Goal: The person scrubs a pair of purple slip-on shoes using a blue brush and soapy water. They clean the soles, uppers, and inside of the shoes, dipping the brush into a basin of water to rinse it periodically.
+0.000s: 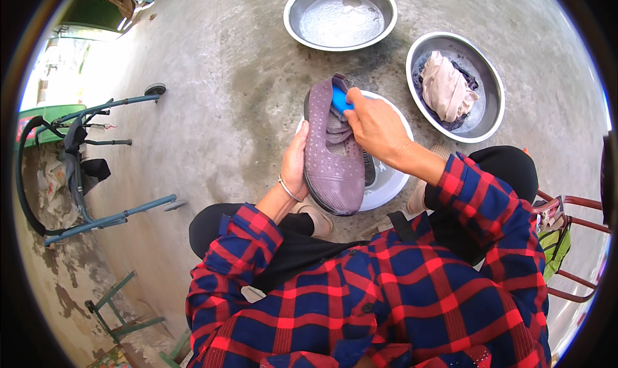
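A mauve knit slip-on shoe (333,160) with pale dots and a dark sole is held over a white plastic basin (398,189), its toe towards me. My left hand (294,162), with a bracelet at the wrist, grips the shoe's left side. In my right hand (379,129) is a blue object (340,100), probably a brush, partly hidden by the fingers and the shoe's heel; it sits inside the shoe opening. Part of a dark treaded sole (369,169) shows behind the shoe, over the basin.
Ahead stands a metal basin (342,42) of water. Another metal basin (499,100) at the right holds beige cloth (446,90) on dark cloth. A blue-framed wheeled walker (104,223) is at the left, a red metal-framed chair (582,201) at the right. The concrete floor (203,102) has damp patches.
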`<state>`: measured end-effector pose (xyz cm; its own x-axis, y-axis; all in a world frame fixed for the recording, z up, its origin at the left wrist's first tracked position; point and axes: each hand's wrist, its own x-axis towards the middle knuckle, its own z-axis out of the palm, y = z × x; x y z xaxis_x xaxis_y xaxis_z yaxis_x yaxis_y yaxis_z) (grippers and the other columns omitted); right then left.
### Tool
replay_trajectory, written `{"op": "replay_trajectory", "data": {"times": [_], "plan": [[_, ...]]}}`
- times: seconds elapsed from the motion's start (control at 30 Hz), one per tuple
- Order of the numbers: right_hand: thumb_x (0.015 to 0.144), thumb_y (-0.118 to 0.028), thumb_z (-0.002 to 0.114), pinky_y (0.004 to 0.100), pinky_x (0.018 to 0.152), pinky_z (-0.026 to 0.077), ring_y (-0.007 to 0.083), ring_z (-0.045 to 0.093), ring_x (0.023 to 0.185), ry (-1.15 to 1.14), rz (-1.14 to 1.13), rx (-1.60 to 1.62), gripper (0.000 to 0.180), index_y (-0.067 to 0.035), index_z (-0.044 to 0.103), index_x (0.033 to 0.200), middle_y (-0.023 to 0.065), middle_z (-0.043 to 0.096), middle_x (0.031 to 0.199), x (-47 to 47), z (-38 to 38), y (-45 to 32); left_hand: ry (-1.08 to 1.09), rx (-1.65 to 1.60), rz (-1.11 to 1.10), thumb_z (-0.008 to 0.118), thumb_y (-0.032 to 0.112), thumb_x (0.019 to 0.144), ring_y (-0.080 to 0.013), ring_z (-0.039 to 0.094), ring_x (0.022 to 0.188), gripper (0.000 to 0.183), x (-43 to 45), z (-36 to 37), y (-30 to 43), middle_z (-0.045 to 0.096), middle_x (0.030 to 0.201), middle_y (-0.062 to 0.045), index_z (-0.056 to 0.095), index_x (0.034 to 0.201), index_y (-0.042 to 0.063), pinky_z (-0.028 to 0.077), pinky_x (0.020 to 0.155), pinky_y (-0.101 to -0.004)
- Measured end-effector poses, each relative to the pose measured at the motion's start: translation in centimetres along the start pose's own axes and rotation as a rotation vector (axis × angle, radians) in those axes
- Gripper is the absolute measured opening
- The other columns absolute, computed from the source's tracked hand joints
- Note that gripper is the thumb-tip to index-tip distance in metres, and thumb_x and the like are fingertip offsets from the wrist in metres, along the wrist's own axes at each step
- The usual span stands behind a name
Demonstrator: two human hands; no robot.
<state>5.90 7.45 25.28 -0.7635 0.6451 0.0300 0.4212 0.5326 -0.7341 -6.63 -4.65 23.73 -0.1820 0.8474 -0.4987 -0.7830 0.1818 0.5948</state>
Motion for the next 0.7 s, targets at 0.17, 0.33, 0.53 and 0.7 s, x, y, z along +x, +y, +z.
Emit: {"op": "replay_trajectory", "data": {"times": [0.17, 0.33, 0.53, 0.7], "plan": [[0.088, -0.016, 0.052, 0.0466, 0.058, 0.041, 0.0413, 0.057, 0.068, -0.185, 0.041, 0.51, 0.017, -0.004, 0.048, 0.1, 0.0222, 0.057, 0.067, -0.9, -1.9, -2.1, -0.16, -0.131, -0.075, 0.028, 0.041, 0.098, -0.0294, 0.059, 0.105, 0.053, -0.2, -2.0, 1.9, 0.054, 0.121, -0.019, 0.043, 0.128, 0.0, 0.048, 0.092, -0.0417], [0.089, -0.017, 0.051, 0.0468, 0.061, 0.042, 0.0401, 0.057, 0.067, -0.243, -0.078, 0.323, 0.017, -0.005, 0.048, 0.102, 0.02, 0.059, 0.074, -2.0, -2.2, -1.1, -0.144, -0.095, -0.105, 0.028, 0.042, 0.098, -0.029, 0.058, 0.106, 0.054, -0.8, -1.6, 2.4, 0.054, 0.121, -0.02, 0.042, 0.128, 0.0, 0.049, 0.092, -0.0424], [0.084, -0.01, 0.051, 0.0486, 0.057, 0.046, 0.0424, 0.058, 0.067, -0.019, -0.17, -0.255, 0.022, -0.008, 0.044, 0.104, 0.0224, 0.056, 0.075, -0.4, -0.4, -0.3, -0.133, -0.006, -0.054, 0.028, 0.038, 0.099, -0.0292, 0.058, 0.107, 0.05, -0.4, -0.7, 1.7, 0.054, 0.122, -0.02, 0.041, 0.129, -0.001, 0.048, 0.094, -0.0422], [0.084, -0.01, 0.05, 0.0495, 0.055, 0.045, 0.042, 0.059, 0.066, -0.001, -0.083, -0.288, 0.016, -0.007, 0.044, 0.099, 0.0221, 0.058, 0.071, -0.2, -0.8, -0.7, -0.142, -0.004, -0.047, 0.029, 0.036, 0.099, -0.0294, 0.058, 0.107, 0.051, -0.1, 0.2, 2.6, 0.053, 0.123, -0.02, 0.04, 0.13, -0.003, 0.048, 0.094, -0.0412]]}}
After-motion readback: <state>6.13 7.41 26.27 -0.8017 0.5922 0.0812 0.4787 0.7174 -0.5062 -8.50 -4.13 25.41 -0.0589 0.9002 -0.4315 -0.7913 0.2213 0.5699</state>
